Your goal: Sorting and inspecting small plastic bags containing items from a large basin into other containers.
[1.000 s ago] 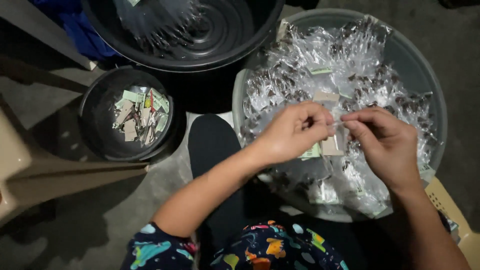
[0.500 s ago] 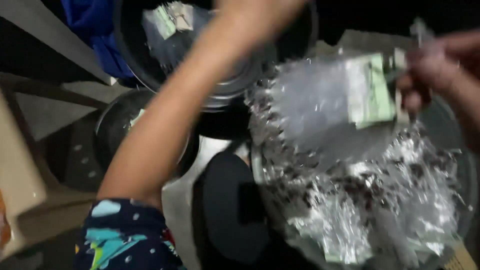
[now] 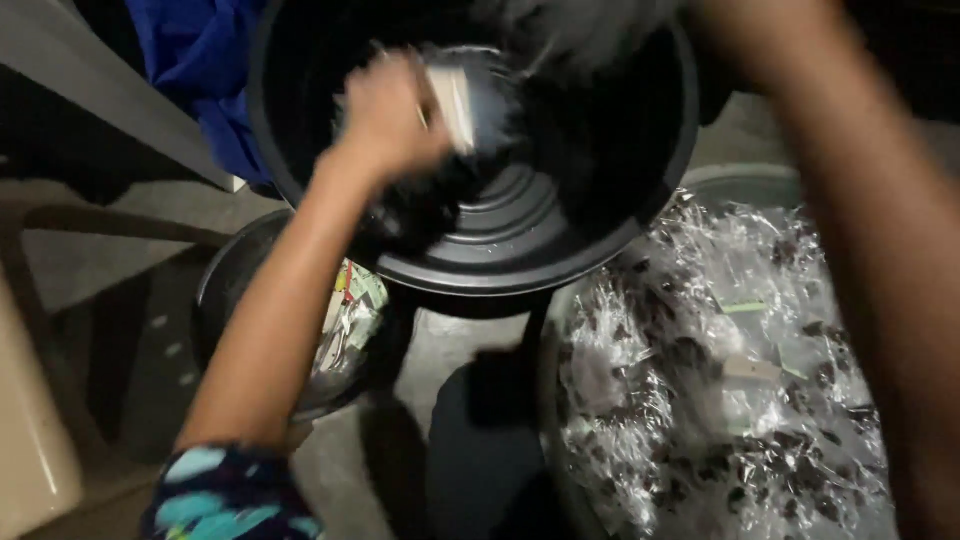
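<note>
My left hand (image 3: 390, 115) reaches over the large black basin (image 3: 520, 270) at the top, its fingers closed on a small pale packet (image 3: 455, 105); the picture is blurred by motion. My right forearm (image 3: 860, 220) crosses the right side above the grey tub (image 3: 700, 182). The right hand itself lies outside the picture. The grey tub holds a heap of clear plastic packets (image 3: 720, 400) with dark contents.
A small black bowl (image 3: 225, 300) with paper slips (image 3: 350, 310) sits at lower left, partly under my left arm. Blue cloth (image 3: 190, 60) lies at upper left. A beige plastic piece (image 3: 30, 440) stands at the left edge. The floor is grey concrete (image 3: 450, 345).
My left hand has left the grey tub and swung up over the black basin with the packet. My right hand, which held a packet with a green slip, has gone out of view.
</note>
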